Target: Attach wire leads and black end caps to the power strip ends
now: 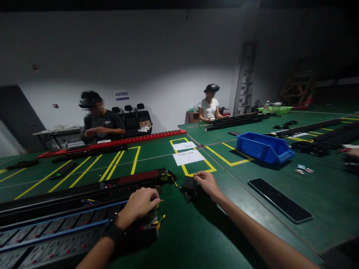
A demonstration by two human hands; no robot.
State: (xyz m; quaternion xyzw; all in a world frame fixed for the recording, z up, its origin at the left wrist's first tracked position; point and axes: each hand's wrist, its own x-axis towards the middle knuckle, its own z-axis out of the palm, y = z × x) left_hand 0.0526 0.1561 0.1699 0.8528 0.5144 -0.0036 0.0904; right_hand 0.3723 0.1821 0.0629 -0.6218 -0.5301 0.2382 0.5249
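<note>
My left hand (139, 206) is curled over the near end of a long black power strip assembly (73, 209) with loose yellow and blue wires, fingers closed on that end. My right hand (206, 183) reaches forward and grips a small black end cap (189, 185) just past the strip's tip. A second long black strip with a red insert (134, 178) lies just behind. Both lie on the green table (196, 231).
A black flat cover plate (279, 199) lies at the right. A blue bin (263, 148) and two white paper sheets (188, 157) sit further back. A long red strip (117, 142) lies before a seated person; another person sits at the far table.
</note>
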